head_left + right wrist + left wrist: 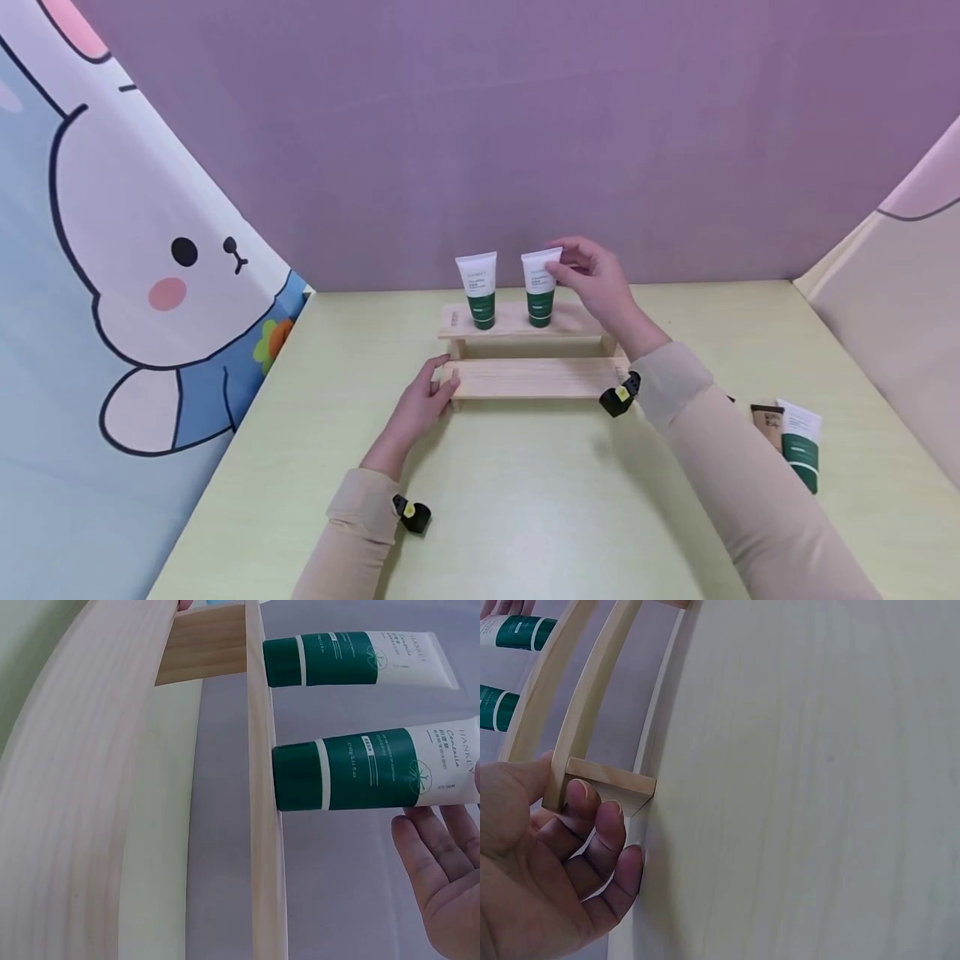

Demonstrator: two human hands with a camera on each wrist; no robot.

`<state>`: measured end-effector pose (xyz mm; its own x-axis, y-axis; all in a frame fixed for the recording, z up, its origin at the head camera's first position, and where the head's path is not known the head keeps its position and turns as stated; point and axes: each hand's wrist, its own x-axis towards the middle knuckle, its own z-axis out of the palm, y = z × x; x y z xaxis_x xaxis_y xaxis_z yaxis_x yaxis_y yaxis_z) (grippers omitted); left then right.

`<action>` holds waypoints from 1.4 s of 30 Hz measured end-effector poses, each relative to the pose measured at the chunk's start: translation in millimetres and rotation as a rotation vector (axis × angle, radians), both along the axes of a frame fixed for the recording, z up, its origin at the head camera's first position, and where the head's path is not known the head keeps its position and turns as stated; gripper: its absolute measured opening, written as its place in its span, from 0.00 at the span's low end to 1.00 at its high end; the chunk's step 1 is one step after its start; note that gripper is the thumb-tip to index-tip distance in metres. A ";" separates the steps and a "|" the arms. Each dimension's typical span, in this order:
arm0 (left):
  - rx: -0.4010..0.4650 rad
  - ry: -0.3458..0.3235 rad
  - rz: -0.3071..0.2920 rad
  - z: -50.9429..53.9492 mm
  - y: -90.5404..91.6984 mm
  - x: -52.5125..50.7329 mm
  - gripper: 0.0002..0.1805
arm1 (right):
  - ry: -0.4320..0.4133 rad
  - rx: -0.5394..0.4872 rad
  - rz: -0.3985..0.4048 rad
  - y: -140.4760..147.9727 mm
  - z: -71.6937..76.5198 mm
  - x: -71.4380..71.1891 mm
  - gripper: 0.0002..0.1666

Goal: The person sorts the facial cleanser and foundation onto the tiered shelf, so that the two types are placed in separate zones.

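A two-step wooden rack (532,379) stands on the table. Its upper step bears two white-and-green squeeze tubes, cap down: a left tube (481,292) and a right tube (539,293). My right hand (600,283) pinches the white upper part of the right tube, whose green cap rests on the step; in the right wrist view, that tube (360,772) meets the board. With thumb and curled fingers my left hand (562,862) grips the left end of the lower board (592,690). Nothing stands on the lower step.
On the table's right side lie another white-and-green tube (801,446) and a brown tube (767,425) beside it, partly covered. A dark bit of something shows by my right sleeve (720,442). A purple cloth (525,150) hangs behind the table (517,500).
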<state>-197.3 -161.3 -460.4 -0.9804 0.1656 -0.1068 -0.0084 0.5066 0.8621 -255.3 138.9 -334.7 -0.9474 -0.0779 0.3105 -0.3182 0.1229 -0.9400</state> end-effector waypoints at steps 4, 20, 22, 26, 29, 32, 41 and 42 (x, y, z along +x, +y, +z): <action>-0.003 -0.001 0.018 1.8 -1.8 0.0 0.28 | 0.031 0.037 -0.001 1.7 1.8 2.7 0.22; -0.007 -0.004 0.019 4.1 -5.6 -1.2 0.27 | -0.010 0.203 -0.152 67.0 -7.5 51.5 0.24; -0.006 -0.005 0.015 4.1 -5.9 -1.3 0.27 | -0.023 0.184 -0.157 81.0 -11.1 59.8 0.23; -0.008 -0.009 0.027 4.5 -7.5 -1.4 0.28 | -0.033 0.156 -0.167 108.6 -18.0 74.9 0.22; -0.007 -0.020 0.040 5.0 -9.8 -1.6 0.28 | -0.039 0.160 -0.175 129.6 -23.2 84.6 0.22; -0.001 -0.026 0.039 5.5 -12.2 -1.4 0.28 | -0.061 0.162 -0.179 150.6 -29.6 93.2 0.22; 0.011 -0.028 0.047 5.6 -17.0 -0.2 0.28 | -0.157 0.237 -0.237 210.0 -58.8 118.3 0.17; 0.013 -0.029 0.045 5.7 -17.4 -0.2 0.28 | -0.167 0.238 -0.241 216.7 -62.8 120.7 0.15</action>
